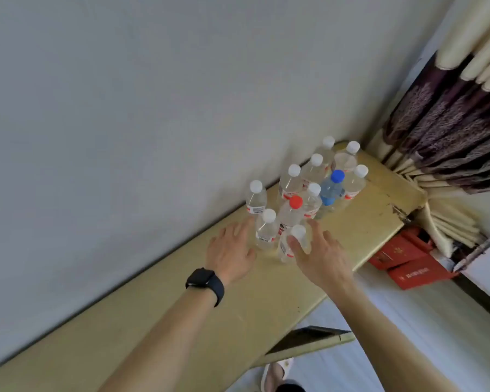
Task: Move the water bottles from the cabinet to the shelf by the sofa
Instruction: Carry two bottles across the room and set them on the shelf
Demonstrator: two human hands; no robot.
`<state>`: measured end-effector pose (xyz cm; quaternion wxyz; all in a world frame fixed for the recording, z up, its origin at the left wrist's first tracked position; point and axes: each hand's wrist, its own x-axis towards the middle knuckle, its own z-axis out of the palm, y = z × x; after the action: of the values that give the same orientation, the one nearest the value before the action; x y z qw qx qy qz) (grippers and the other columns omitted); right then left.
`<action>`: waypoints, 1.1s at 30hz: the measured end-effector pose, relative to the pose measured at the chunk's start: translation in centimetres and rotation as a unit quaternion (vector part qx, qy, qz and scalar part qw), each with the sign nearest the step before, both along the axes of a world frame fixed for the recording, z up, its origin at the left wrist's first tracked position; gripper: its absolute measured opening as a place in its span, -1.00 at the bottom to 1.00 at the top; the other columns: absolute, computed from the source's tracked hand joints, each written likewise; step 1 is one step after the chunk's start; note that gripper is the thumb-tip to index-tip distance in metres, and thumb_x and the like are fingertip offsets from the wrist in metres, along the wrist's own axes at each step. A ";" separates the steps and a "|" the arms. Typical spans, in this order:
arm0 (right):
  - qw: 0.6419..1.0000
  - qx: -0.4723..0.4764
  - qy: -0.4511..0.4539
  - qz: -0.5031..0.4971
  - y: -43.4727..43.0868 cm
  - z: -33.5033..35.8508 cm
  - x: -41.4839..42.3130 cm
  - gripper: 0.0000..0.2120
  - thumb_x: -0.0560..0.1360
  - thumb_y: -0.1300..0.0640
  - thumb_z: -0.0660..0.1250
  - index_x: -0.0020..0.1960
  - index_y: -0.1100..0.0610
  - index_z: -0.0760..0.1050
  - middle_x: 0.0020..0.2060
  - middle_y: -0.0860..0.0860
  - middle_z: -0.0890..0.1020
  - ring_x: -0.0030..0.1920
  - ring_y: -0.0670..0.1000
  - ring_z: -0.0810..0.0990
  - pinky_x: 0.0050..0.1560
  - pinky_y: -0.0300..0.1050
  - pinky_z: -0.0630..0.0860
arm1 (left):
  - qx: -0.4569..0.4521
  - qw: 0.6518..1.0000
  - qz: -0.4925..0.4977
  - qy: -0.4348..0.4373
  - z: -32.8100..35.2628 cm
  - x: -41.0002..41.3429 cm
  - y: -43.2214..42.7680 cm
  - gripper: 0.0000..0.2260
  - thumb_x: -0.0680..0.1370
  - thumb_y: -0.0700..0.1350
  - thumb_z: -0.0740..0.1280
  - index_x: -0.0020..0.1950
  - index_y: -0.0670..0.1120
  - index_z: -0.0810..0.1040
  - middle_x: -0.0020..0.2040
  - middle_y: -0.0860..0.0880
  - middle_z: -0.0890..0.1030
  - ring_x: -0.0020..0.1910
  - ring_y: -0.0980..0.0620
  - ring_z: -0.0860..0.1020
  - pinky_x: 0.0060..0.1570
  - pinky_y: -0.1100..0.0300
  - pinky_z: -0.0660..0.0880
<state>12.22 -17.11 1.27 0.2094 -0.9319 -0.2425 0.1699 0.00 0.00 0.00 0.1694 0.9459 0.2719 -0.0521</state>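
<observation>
Several clear water bottles stand in a cluster on the yellowish cabinet top against the white wall. Most have white caps; one has a red cap and one a blue cap. My left hand, with a black watch on the wrist, is spread open beside a white-capped bottle. My right hand is open with its fingers around the nearest white-capped bottle, touching it without closing on it.
A patterned purple and cream curtain hangs at the right end of the cabinet. Red boxes lie on the floor below it. An open cabinet door sticks out near my slippered foot.
</observation>
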 end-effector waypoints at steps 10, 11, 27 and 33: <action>0.996 -0.050 -0.035 0.064 2.1 -4.6 2.7 -0.66 0.56 -0.25 0.07 0.23 -0.10 0.24 -0.17 0.02 0.56 -0.19 0.22 0.61 -0.17 0.05 0.55 | 0.065 0.995 -0.065 0.030 -2.2 8.2 -0.2 -0.61 0.61 0.12 0.19 0.43 0.10 0.28 0.24 -0.09 0.47 0.09 -0.17 0.54 -0.15 0.03 0.48; 0.995 -0.051 -0.038 0.072 2.0 -4.6 2.7 -0.67 0.55 -0.24 0.08 0.23 -0.10 0.24 -0.18 0.01 0.55 -0.21 0.21 0.60 -0.17 0.05 0.55 | 0.073 0.995 -0.063 0.032 -2.4 8.2 -0.4 -0.62 0.62 0.12 0.17 0.42 0.07 0.30 0.22 -0.11 0.49 0.04 -0.18 0.56 -0.22 0.04 0.44; 0.990 -0.110 -0.074 0.052 0.8 -3.1 -6.7 -0.62 0.63 -0.17 0.05 0.31 0.06 0.17 -0.31 -0.01 0.50 -0.34 0.11 0.49 -0.32 -0.08 0.34 | 0.042 0.994 -0.071 0.069 -1.6 -4.8 -0.9 -0.63 0.67 0.14 0.03 0.33 -0.09 0.27 0.11 -0.10 0.49 -0.04 -0.14 0.57 -0.31 0.06 0.42; 0.990 -0.135 -0.029 0.007 -3.7 -3.9 -15.1 -0.78 0.65 -0.11 0.03 0.09 0.04 0.23 -0.18 0.04 0.57 -0.31 0.14 0.52 -0.31 -0.05 0.41 | 0.062 0.986 -0.141 0.059 -1.5 -10.1 -2.6 -0.64 0.66 0.14 0.05 0.30 -0.09 0.31 0.07 -0.07 0.56 -0.08 -0.12 0.58 -0.24 0.08 0.39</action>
<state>-2.85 -20.78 -2.65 0.0733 -0.9545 -0.2294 0.1758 -10.13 -2.60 -1.52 0.0850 0.9786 0.1485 -0.1142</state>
